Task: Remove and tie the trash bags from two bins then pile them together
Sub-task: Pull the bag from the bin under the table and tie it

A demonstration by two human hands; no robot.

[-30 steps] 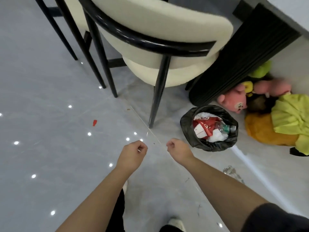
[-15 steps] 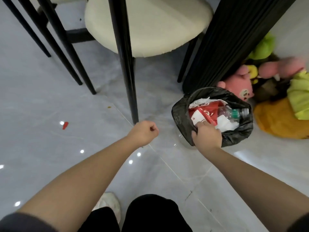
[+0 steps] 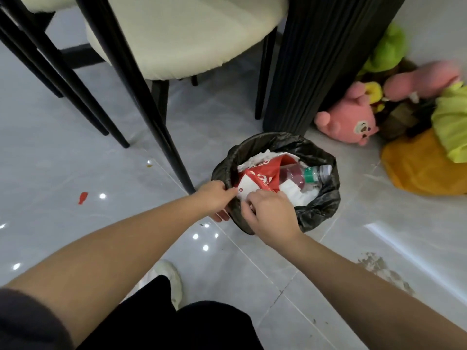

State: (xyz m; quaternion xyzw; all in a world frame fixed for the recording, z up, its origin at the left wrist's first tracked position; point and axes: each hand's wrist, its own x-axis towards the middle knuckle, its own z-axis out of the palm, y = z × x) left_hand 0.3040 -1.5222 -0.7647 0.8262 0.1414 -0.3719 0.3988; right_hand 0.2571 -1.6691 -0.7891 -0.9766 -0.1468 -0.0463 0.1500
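Observation:
A small bin lined with a black trash bag (image 3: 321,205) stands on the floor beside a black fluted table base. Red and white packaging (image 3: 260,175), crumpled paper and a clear plastic bottle (image 3: 307,174) fill it. My left hand (image 3: 214,198) grips the bag's near-left rim, thumb over the edge. My right hand (image 3: 270,214) lies over the near rim, its fingers curled at the bag's edge by the white wrapper. Only this one bin is in view.
A cream chair with thin black legs (image 3: 161,137) stands just left of the bin. The black table base (image 3: 316,61) rises behind it. Plush toys (image 3: 353,125) lie at the right. A red scrap (image 3: 83,198) lies on the grey tile floor.
My view has come closer and lower over the bin. My left hand moved right from the bare floor onto the bag's rim. My right hand shifted along the near rim.

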